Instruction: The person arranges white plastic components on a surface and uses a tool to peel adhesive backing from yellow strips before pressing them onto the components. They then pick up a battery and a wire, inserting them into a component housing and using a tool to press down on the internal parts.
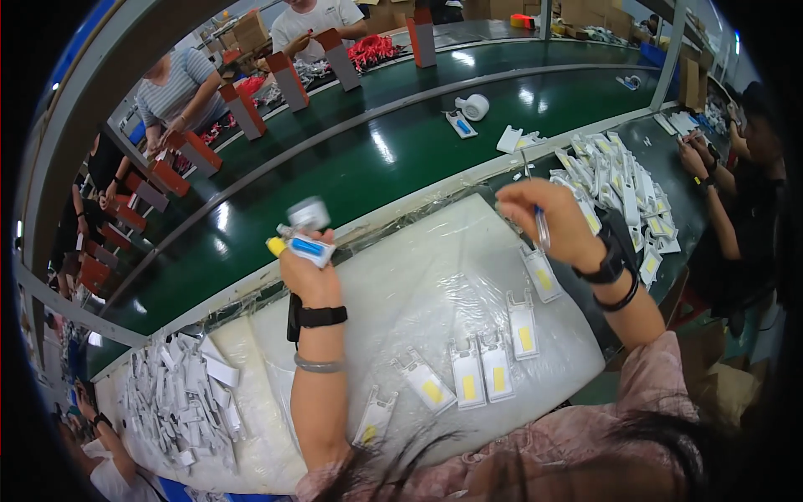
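Note:
My left hand (311,280) is raised near the belt's edge, its fingers closed around a small white lamp assembly (308,248) with a blue rectangle. A blurred white block (308,213) sits at its upper end. Something yellow (276,246) shows by the fingers; whether it is a finger cover or a part, I cannot tell. My right hand (556,219) is curled around a slim tool (542,227) with a thin metal shaft, seemingly a screwdriver. Below the hands, several white panels (497,372) with yellow rectangles lie on the plastic-wrapped foam pad (401,293).
A heap of white panels (615,180) lies right, a pile of white casings (180,402) left. The green conveyor (368,151) carries a white round-headed lamp (473,106). Grey-and-orange dividers (288,82) stand along its far side. People work across it and at both sides.

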### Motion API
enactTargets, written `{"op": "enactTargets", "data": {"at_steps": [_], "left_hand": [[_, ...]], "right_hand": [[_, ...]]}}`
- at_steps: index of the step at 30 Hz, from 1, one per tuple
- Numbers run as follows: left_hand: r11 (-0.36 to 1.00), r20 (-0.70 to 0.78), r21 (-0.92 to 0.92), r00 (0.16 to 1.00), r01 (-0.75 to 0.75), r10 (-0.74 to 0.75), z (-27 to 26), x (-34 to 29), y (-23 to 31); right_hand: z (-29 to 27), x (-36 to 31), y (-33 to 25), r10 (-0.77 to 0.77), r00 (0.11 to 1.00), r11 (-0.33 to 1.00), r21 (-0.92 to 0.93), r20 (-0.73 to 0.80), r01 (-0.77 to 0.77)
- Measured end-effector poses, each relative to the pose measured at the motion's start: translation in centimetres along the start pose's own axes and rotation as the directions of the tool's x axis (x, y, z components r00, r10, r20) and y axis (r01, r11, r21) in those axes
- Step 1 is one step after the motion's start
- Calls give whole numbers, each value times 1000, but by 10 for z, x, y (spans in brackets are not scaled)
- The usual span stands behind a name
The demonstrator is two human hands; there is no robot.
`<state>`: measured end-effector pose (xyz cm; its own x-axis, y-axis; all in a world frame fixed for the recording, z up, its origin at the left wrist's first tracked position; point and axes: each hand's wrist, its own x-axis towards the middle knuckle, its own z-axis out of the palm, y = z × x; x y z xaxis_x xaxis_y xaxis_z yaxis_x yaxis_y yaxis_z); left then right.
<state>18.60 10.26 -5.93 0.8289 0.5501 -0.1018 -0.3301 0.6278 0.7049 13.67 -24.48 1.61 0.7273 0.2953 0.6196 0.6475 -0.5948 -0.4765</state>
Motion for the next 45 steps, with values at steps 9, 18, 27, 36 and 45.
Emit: {"op": "enactTargets", "data": {"at_steps": [9,18,27,36,45], "left_hand": [[990,-67,-4,988,140,-140,-10,6,-14],[965,72,200,979,171,-189,-6,-5,-14],[920,182,294,929,260,-321,0,-17,-23],[734,357,434,649,523,-672,22,-63,-29],[825,370,363,745,434,-555,25,-95,-41]], "right_hand": [[54,107,124,116,990,948,-305,77,-88],[134,164,193,606,792,620,-671,79,-407],[101,164,179,531,836,770,-492,140,-407],[23,75,51,406,820,782,311,404,-540],[55,3,-2,42,886,999,1,463,-47]]}}
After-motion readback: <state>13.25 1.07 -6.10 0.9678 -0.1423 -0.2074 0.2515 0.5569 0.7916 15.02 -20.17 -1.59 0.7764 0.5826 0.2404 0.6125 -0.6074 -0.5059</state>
